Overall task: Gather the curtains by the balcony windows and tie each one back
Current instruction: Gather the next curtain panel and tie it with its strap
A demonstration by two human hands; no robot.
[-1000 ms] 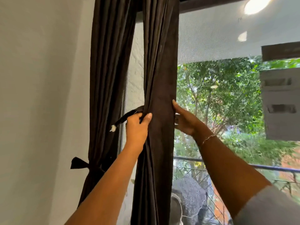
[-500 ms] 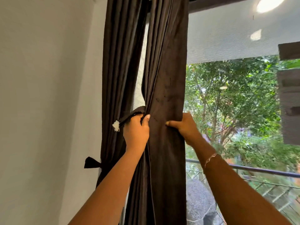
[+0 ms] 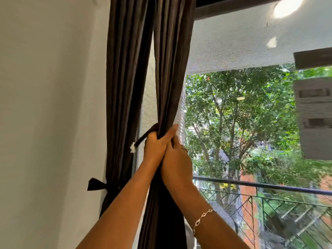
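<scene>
Head view: your left hand (image 3: pixel 155 146) and right hand (image 3: pixel 177 159) meet at frame centre, both clenched round the gathered curtain (image 3: pixel 170 69). The left also pinches the tie strap (image 3: pixel 143 137), white tip poking left. Fabric looks soft, thick and fairly heavy, and likely slumps if loosened. Take hold at the bunched waist and wrap the strap snug. The neighbouring curtain (image 3: pixel 124 87), centre-left, hangs tied low.

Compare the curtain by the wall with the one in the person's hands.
The wall-side curtain is tied back with a knotted tie; the held curtain is untied, gripped by left hand and right hand. The wall-side curtain is cinched low; the held curtain is bunched higher, its strip end loose. Both are dark brown, pleated.
</scene>
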